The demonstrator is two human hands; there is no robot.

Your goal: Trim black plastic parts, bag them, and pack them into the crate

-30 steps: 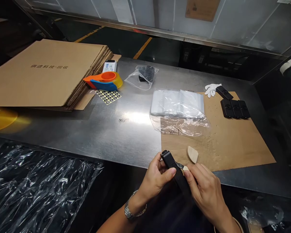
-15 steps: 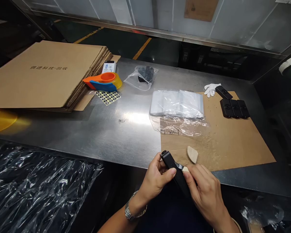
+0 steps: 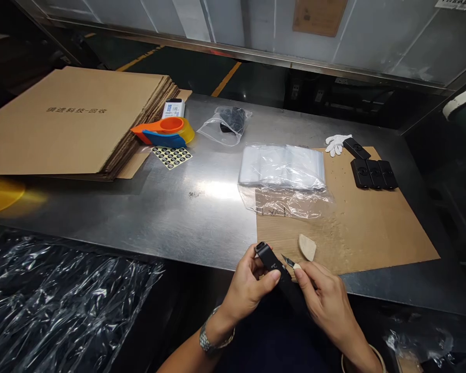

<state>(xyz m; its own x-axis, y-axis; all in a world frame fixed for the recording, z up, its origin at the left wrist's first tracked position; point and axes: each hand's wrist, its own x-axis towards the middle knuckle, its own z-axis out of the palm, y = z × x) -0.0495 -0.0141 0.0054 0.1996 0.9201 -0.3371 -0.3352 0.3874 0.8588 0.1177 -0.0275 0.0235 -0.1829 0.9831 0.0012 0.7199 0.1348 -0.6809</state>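
Observation:
My left hand [image 3: 252, 285] is closed around a long black part [image 3: 278, 272], held tilted at the table's front edge. Between the thumb and fingers of my right hand [image 3: 322, 290] is a small knife [image 3: 291, 263] with a pointed dark blade and a pale handle. The blade tip is close beside the black part, with a narrow gap between them. A tan wedge-shaped piece [image 3: 307, 247] lies on the cardboard sheet [image 3: 373, 228] just beyond my right hand.
Clear plastic bags [image 3: 283, 168] lie mid-table. Black blocks [image 3: 374, 174] and a white glove [image 3: 336, 144] are at the right. Leftward are a tape dispenser [image 3: 165, 132], stickers [image 3: 173, 157], a bagged black item [image 3: 233, 120] and stacked cardboard [image 3: 73, 122].
The knife blade has come away from the black part and now points up and left. My left hand keeps its hold, nearly unmoved.

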